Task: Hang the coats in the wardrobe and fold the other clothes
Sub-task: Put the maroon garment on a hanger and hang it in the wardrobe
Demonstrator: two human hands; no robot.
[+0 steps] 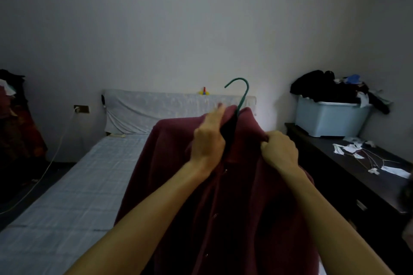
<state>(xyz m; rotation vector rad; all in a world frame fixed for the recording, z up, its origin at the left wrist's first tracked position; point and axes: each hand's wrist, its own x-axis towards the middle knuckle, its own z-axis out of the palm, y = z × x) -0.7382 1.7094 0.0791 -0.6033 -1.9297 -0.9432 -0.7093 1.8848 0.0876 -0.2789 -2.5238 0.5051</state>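
A maroon coat (pixel 174 163) hangs in front of me on a green hanger (pixel 242 93), whose hook sticks up above the collar. My left hand (pixel 209 136) holds the left collar edge at the neck opening, thumb blurred and lifted. My right hand (pixel 279 149) grips a bunch of the coat's fabric at the right shoulder. The hanger's shoulders are hidden inside the coat. A row of small buttons runs down the front between my forearms.
A bed (pixel 67 185) with a pale checked sheet lies to the left and behind the coat. A dark cabinet (pixel 335 176) on the right bears a light blue bin (pixel 330 118) heaped with clothes, plus loose wire hangers. More clothes pile at far left (pixel 13 113).
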